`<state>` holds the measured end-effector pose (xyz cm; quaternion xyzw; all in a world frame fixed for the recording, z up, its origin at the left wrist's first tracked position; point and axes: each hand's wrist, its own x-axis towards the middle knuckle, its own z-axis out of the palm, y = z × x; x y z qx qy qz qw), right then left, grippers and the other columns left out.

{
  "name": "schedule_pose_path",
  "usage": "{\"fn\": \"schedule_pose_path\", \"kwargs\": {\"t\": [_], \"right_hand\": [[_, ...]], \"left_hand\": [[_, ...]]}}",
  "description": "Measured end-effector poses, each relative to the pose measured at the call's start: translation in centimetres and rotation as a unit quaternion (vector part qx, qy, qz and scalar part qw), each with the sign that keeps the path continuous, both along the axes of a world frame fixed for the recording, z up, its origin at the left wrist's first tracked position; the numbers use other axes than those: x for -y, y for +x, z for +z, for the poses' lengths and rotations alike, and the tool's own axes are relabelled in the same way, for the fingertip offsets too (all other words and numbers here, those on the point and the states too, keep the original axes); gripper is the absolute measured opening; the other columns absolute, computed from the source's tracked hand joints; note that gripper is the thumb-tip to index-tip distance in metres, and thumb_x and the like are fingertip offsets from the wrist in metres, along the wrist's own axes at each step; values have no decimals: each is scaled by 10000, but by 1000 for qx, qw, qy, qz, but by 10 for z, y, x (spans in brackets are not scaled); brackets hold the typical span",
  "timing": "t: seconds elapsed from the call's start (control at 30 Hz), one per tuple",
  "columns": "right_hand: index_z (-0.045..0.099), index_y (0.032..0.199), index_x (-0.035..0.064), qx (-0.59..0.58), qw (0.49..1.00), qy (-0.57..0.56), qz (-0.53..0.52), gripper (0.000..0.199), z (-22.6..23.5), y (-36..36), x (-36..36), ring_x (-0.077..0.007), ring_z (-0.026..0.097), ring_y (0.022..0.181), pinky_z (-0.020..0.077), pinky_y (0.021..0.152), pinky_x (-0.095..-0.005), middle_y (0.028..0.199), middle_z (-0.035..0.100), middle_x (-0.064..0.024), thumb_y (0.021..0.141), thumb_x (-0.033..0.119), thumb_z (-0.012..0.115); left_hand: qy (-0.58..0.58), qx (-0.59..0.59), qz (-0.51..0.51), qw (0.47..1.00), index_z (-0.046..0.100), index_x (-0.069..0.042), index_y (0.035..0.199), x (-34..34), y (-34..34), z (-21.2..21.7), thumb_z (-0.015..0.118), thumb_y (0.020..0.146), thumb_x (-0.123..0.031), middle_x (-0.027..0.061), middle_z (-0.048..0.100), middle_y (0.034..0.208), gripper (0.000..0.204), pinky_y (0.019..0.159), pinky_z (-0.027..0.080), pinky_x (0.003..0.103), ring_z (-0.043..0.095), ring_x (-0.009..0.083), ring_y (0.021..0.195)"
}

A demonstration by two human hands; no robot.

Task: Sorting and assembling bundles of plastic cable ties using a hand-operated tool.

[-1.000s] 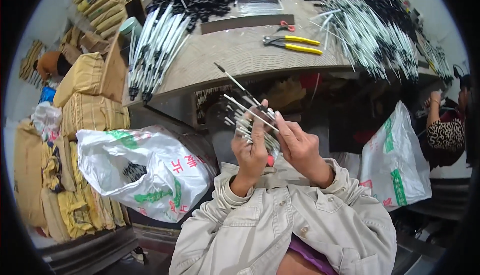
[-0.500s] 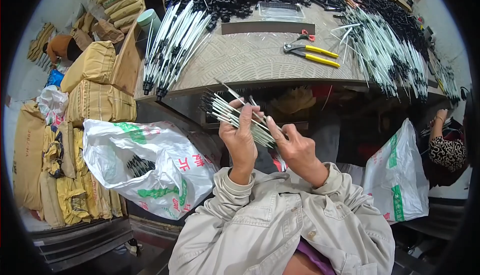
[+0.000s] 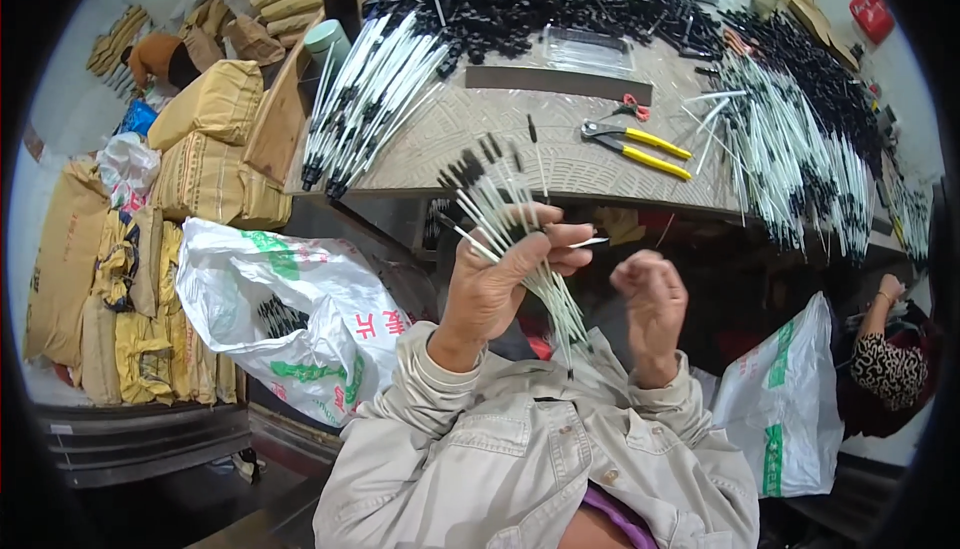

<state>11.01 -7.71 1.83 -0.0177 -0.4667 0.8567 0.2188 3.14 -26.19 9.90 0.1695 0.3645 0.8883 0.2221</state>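
The left hand [image 3: 497, 284] clamps a fanned bundle of thin white rods with black tips [image 3: 505, 209] in a closed grip, just below the edge of the woven-pattern table [image 3: 520, 139]. The right hand [image 3: 652, 299] is loosely curled beside the bundle, its grip holding nothing. Yellow-handled pliers [image 3: 635, 144] lie on the table.

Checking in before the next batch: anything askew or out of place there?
Only the bundle of white rods in the left hand: it fans out unevenly, and one rod juts sideways toward the right hand.
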Motion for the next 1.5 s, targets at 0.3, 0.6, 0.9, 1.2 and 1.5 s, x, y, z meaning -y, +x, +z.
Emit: {"fn": "schedule_pose_path", "kwargs": {"t": [0.3, 0.6, 0.9, 1.2, 1.5], "right_hand": [[671, 924, 98, -89, 815, 568, -71, 325, 96, -44, -2, -323, 347, 1209, 261, 990, -432, 1219, 483, -123, 626, 198, 754], [681, 871, 52, -72, 895, 436, 57, 161, 71, -58, 13, -304, 369, 1210, 265, 1000, -432, 1173, 550, -117, 711, 74, 685], [700, 858, 39, -41, 927, 361, 91, 153, 65, -65, 1, -297, 491, 1152, 370, 952, -403, 1069, 626, -127, 706, 23, 689], [393, 1309, -16, -206, 962, 31, 179, 618, 61, -89, -18, -303, 301, 1308, 242, 1060, -479, 1407, 313, -198, 914, 460, 380], [393, 1315, -16, 61, 853, 278, 437, 1018, -14, -46, 29, -214, 420, 1203, 324, 1017, -316, 1277, 476, -148, 737, 770, 100]], "left_hand": [[-179, -25, -86, 980, 613, 28, 1006, -26, 4, -5, 605, 837, -29, 104, 640, 974, 179, 816, 474, 260, 591, 134, 906], [-144, 9, -40, 989, 632, 38, 992, -26, 3, -29, 591, 834, 11, 45, 636, 885, 166, 758, 490, 234, 588, 92, 809], [-138, 48, -50, 988, 657, -1, 934, -29, -1, -35, 658, 797, -29, 42, 645, 864, 139, 737, 542, 303, 619, 123, 797], [-253, -98, -86, 959, 648, 28, 1013, -18, 3, 0, 604, 819, 26, 95, 661, 988, 198, 774, 479, 226, 611, 125, 898], [-202, -164, -134, 956, 645, -12, 1028, 10, -7, 57, 620, 818, -27, 134, 652, 1009, 212, 800, 529, 281, 636, 189, 922]]}}
